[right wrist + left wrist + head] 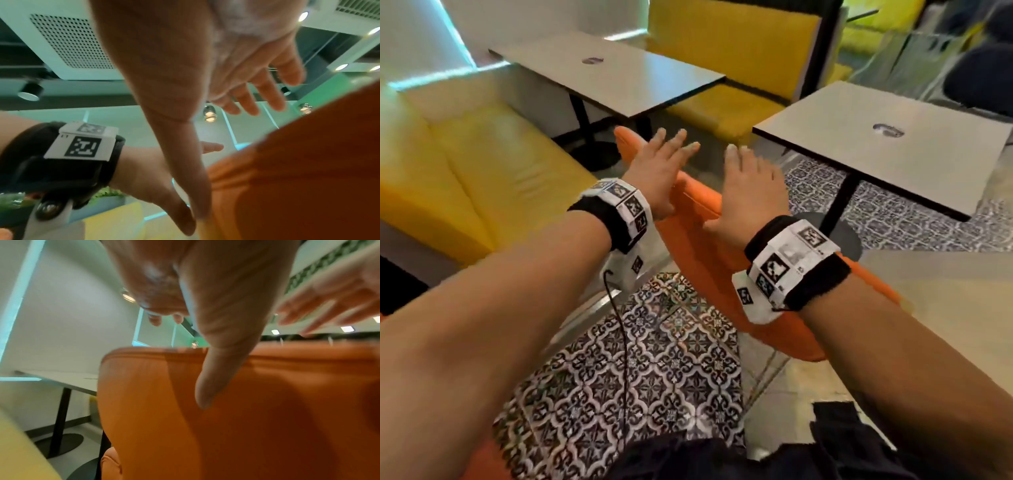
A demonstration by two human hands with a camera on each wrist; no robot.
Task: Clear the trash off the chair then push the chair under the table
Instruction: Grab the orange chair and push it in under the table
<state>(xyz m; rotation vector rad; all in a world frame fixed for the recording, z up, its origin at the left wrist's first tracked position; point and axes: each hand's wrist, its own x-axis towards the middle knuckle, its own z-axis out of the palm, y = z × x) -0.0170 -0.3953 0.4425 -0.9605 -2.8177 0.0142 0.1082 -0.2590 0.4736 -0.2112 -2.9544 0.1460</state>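
An orange upholstered chair [698, 209] stands with its backrest toward me, just left of a grey square table [893, 154]. My left hand [659, 168] and right hand [748, 188] reach side by side over the top of the backrest, fingers straight and spread. In the left wrist view the left hand [216, 305] points its thumb down along the orange backrest [267, 418]. The right hand [205, 56] does the same beside the chair [308, 162]. Neither hand holds anything. The seat is hidden behind the backrest, and no trash is in view.
The table's black pedestal [839, 205] rises from a round base right of the chair. A yellow bench [482, 164] runs along the left. A second grey table [602, 72] and a yellow booth [729, 51] stand behind. Patterned floor tiles [654, 359] lie below my arms.
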